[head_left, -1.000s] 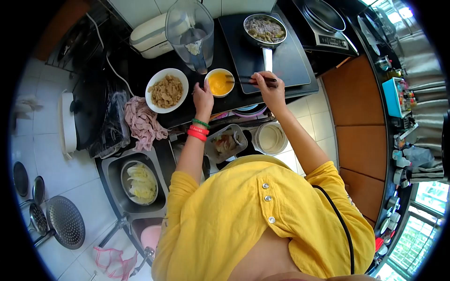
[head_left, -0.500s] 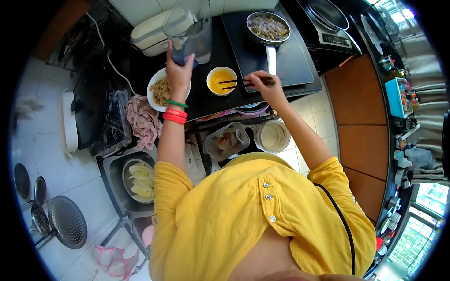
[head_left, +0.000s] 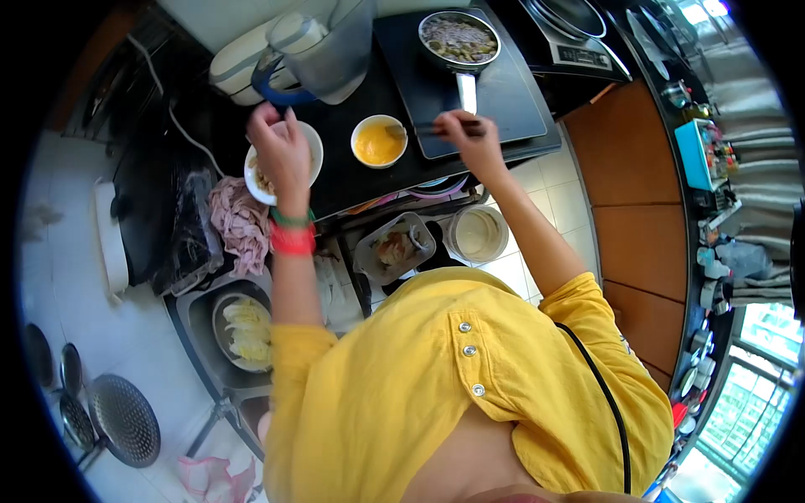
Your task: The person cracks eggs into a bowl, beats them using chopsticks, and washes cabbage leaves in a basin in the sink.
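Note:
My right hand [head_left: 474, 142] is closed around dark chopsticks [head_left: 428, 129], blurred by motion. Their tips dip into a white bowl [head_left: 356, 151] of beaten egg [head_left: 379, 142]. Over a white bowl [head_left: 315, 155] of brownish food, largely covered by the hand, hovers my left hand [head_left: 281, 151], fingers loosely curled and apart, holding nothing. Just beyond it stands a clear pitcher [head_left: 344, 63] with a blue handle [head_left: 272, 84]; a small gap seems to separate fingers and handle.
A frying pan [head_left: 459, 40] of cooked food sits on the black cooktop [head_left: 511, 109]. At left, a sink [head_left: 197, 314] holds a bowl of leafy vegetables [head_left: 248, 331]. A crumpled pink cloth [head_left: 239, 222] lies nearby. Below the counter are a plastic bin [head_left: 394, 251] and a bucket [head_left: 478, 233].
My left hand has let go of the pitcher and drawn back toward me over the food bowl. The pitcher's handle has swung left. My right hand still works the chopsticks in the egg.

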The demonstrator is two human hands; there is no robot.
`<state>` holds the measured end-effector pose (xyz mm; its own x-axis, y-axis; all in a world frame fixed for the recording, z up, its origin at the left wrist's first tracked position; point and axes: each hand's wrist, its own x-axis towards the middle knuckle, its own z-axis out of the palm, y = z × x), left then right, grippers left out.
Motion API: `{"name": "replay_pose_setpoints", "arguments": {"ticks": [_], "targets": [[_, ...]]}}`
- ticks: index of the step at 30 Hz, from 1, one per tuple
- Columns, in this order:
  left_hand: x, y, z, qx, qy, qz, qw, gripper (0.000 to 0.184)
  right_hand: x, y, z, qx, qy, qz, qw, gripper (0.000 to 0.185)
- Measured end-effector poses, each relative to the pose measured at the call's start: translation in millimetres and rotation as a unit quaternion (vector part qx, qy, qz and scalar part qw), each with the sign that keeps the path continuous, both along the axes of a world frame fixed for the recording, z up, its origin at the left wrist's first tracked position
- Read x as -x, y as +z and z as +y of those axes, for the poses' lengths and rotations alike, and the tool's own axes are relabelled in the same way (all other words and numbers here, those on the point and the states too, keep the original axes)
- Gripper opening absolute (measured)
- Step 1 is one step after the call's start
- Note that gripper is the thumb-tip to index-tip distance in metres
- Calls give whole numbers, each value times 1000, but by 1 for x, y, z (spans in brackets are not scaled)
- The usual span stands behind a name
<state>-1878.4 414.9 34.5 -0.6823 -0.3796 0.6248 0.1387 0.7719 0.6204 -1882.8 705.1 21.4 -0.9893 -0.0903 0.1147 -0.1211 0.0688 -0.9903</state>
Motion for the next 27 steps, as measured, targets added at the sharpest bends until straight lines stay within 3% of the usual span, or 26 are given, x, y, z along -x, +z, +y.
{"name": "replay_pose_setpoints", "arguments": {"ticks": [2, 3, 5, 7, 11, 12, 13, 15, 17, 19, 21, 22, 23, 27], "targets": [[-22, -65, 17, -86, -65, -158, 982, 33, -2, 4, -1, 40, 71, -66, 995, 18], [-35, -54, 40, -276, -106, -281, 913, 42, -5, 15, -4, 57, 84, -93, 990, 17], [-45, -92, 47, -517, -216, -297, 774, 64, -9, 14, -9, 72, 33, -50, 996, 17], [-42, -102, 57, -577, -220, -308, 724, 67, -11, 7, -13, -23, 56, 0, 998, 16], [-31, -119, 69, -572, -201, -249, 755, 67, -10, 9, -16, 30, -4, 19, 999, 17], [-24, -120, 69, -571, -197, -274, 748, 68, -8, -1, -14, -27, 18, 11, 999, 16], [-16, -120, 70, -570, -194, -299, 741, 69, -10, -4, -18, -9, 45, 34, 998, 15], [-2, -117, 80, -544, -151, -302, 768, 66, -11, 1, -15, 68, 63, -58, 994, 15], [-1, -111, 78, -510, -179, -323, 777, 58, -9, 1, -14, 92, -9, 9, 996, 18], [-5, -95, 79, -504, -161, -325, 784, 56, -18, 4, -9, -7, 64, -14, 998, 20], [-11, -80, 75, -501, -148, -330, 786, 55, -25, 15, -5, 57, 62, -49, 995, 21], [-17, -74, 69, -524, -151, -324, 773, 55, -28, 23, -5, 121, 56, -83, 988, 22], [-23, -68, 64, -546, -154, -319, 759, 55, -30, 29, -4, 103, 40, -42, 993, 24], [-54, -60, 54, -617, -182, -328, 691, 57, -50, 34, -2, 117, 96, -124, 981, 24]]}}
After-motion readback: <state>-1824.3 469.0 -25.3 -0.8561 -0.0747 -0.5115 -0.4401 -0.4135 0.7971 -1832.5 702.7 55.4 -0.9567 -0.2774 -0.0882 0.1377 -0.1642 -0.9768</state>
